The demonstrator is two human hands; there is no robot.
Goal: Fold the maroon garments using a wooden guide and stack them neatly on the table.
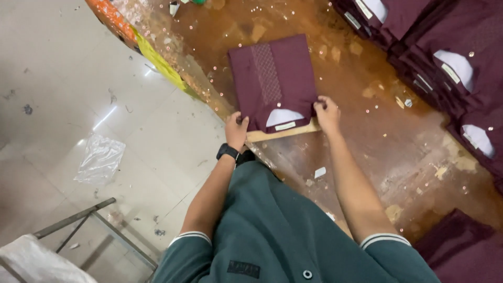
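A folded maroon shirt (272,78) with an embroidered centre strip lies flat on the worn brown table (367,141), collar toward me over a pale board (277,134). My left hand (237,128), with a black watch on the wrist, pinches the shirt's near left corner. My right hand (327,112) grips the near right corner at the shoulder. Both hands rest on the table surface at the garment's edge.
Stacks of folded maroon shirts (445,63) fill the table's right side, and loose maroon cloth (461,251) lies at the near right. Small beads dot the tabletop. On the tiled floor to the left lie a clear plastic bag (99,157) and a metal frame (94,225).
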